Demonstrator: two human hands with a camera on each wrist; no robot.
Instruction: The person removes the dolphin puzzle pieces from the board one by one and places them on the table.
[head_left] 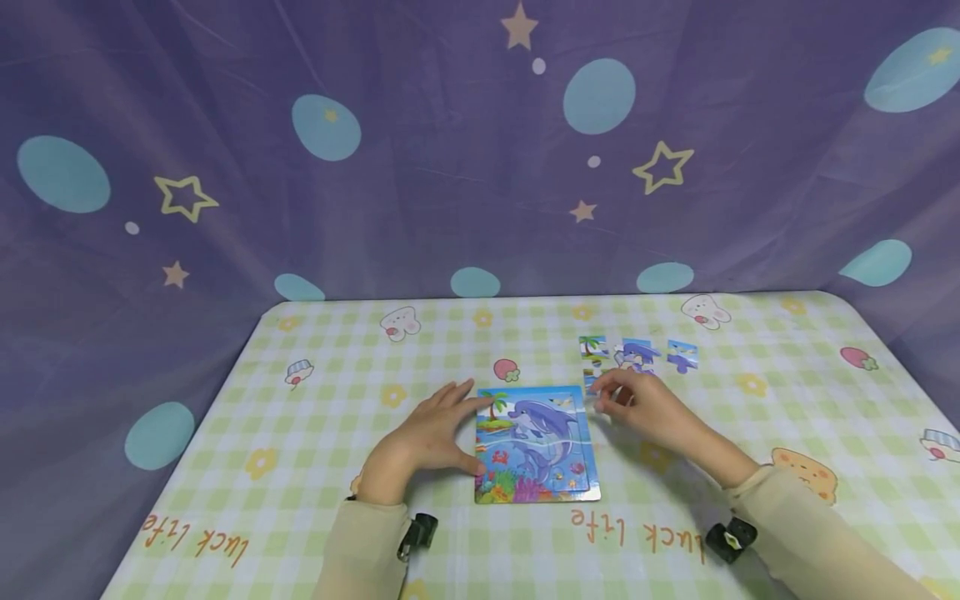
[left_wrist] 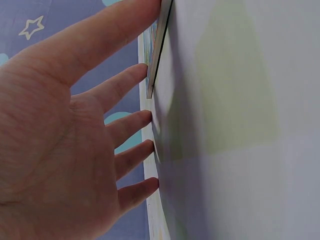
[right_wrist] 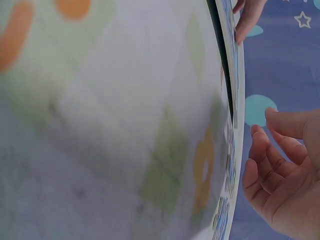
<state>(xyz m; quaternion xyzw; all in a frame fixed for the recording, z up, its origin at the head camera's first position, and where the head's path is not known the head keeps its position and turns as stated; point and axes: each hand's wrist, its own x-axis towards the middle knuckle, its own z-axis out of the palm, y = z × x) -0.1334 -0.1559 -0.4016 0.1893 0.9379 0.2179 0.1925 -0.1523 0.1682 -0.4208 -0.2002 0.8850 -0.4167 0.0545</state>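
Note:
A square dolphin jigsaw board [head_left: 536, 492], with a blue top border and coral along the bottom, lies flat on the table. At its left side my left hand [head_left: 429, 429] is spread, the thumb at the lower left edge and the index finger at the upper left. The left wrist view shows this hand's straight fingers [left_wrist: 131, 126] reaching down to the table. Just past the board's upper right corner, my right hand [head_left: 645, 404] hovers with loosely bent fingers, and nothing shows between them. It partly covers a loose jigsaw piece [head_left: 590, 379].
Beyond my right hand lie more loose pieces: a palm tree piece [head_left: 592, 347], dolphin pieces [head_left: 637, 354] and a blue piece [head_left: 682, 356]. A checked cloth [head_left: 322, 467] covers the table. Behind the table's far edge hangs a purple curtain [head_left: 450, 192].

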